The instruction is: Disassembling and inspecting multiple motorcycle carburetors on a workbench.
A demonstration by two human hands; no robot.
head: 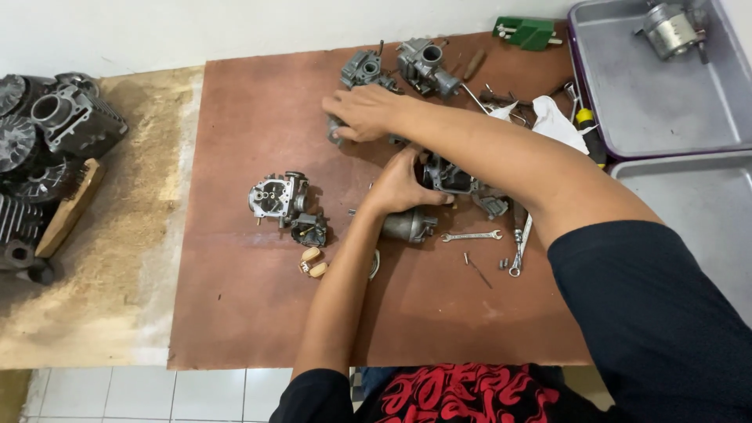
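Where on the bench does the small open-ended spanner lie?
The spanner lies flat on the brown board, right of the left hand and beside the grey carburettor bowl.

Both arms reach forward, the right one crossing over the left.

The right hand (362, 112) lies farthest out, palm down, fingers curled in a loose grip with the knuckles up and the thumb tucked toward the near side. Its forearm runs bare and slanted from the far left back to the near right, where a dark short sleeve covers the upper arm. The left hand (403, 184) sits nearer, just under that forearm, its back toward me, fingers bent and closed around something, tips hidden. The left forearm rises almost straight from the near edge, bare to the elbow, wrist bent slightly rightward.
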